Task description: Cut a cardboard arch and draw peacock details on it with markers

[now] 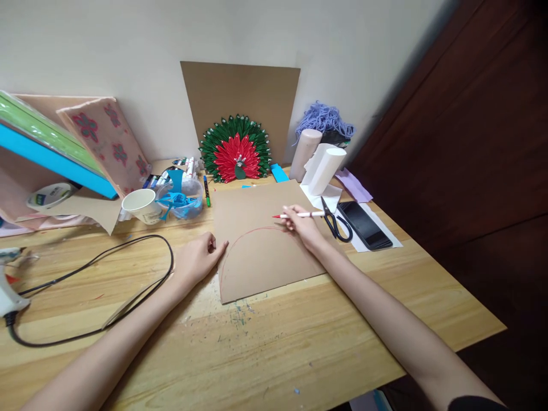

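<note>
Two bare hands work at a brown cardboard sheet (261,240) that lies flat on the wooden table (299,342), near the middle and a little toward the far wall. The sheet is plain and roughly rectangular, with a thin red curved line drawn on it, arching from its left edge up toward the right.

At the far left a white glue gun (8,285) is cut off by the frame edge, and its black cord (128,268) loops across the table. Behind it, the stacked boards and a tape roll (49,195) are partly hidden under one another, and the markers by the paper cup (143,205) are too small to tell apart.

The left hand (197,260) rests on the table at the sheet's left edge, fingers loosely curled, fingertips touching the cardboard; it clasps nothing.

The right hand (303,225) lies on the sheet near its upper right part, fingers pinched closed around a red-tipped pen (297,215), which points left with its tip just above the top of the red arc; whether the tip touches the cardboard cannot be told.

Right of that hand lie black scissors (336,222) and a dark phone (366,225) on white paper.
</note>
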`<act>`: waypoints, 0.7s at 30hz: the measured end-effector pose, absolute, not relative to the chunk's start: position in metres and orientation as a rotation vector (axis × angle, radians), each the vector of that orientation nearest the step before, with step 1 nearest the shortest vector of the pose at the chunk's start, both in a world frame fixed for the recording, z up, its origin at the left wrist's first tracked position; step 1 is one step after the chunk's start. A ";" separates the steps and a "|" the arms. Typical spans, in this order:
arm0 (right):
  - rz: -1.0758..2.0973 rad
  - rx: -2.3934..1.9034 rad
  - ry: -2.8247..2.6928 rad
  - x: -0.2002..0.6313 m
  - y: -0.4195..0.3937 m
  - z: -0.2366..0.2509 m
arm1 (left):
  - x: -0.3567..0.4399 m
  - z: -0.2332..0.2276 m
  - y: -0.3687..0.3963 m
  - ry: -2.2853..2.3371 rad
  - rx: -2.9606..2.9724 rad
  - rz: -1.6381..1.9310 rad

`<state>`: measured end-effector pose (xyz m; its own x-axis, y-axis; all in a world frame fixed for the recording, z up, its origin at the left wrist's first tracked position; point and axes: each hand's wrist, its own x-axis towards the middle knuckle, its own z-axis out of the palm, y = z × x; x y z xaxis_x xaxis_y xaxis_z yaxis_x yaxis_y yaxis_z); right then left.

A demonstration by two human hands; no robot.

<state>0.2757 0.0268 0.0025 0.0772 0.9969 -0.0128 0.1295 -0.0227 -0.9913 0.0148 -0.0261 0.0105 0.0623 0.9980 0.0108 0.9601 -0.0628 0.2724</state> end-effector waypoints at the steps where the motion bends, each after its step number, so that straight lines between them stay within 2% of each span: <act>1: 1.112 -1.329 -1.254 0.266 0.020 0.000 | 0.015 0.010 -0.026 2.009 2.141 0.292; 5: 1.005 -1.279 -1.450 0.243 -0.007 -0.011 | 0.014 0.010 -0.027 2.008 2.147 0.285; 11: 0.781 -1.504 -1.410 0.245 -0.017 -0.016 | 0.014 0.007 -0.026 2.010 2.174 0.271; 21: 0.701 -1.524 -1.504 0.242 -0.021 -0.009 | 0.014 0.008 -0.027 2.003 2.211 0.246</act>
<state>0.2416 -0.0205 -0.0086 0.1156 0.9777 0.1753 0.4946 0.0964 -0.8637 0.0142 -0.0275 0.0082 0.0963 0.9951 0.0223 0.9709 -0.0988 0.2183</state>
